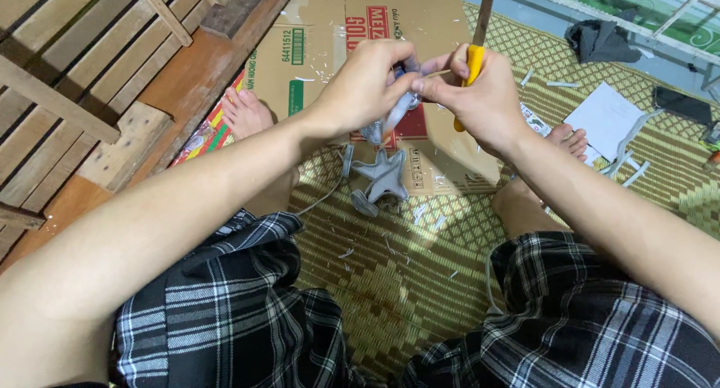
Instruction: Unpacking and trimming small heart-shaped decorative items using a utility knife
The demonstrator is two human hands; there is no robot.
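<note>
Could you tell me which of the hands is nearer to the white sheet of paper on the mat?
Right. The right hand is just left of the paper; the left hand is farther left.

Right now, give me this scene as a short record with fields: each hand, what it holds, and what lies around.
left hand: grips a small grey piece, raised above the floor
right hand: grip closed on a yellow-handled knife, blade pointing up; fingertips also pinch the grey piece
below the hands: grey star-shaped part lying on flattened cardboard
floor: woven mat scattered with pale shavings
right side: white sheet of paper, dark cloth
left side: wooden slats
</note>
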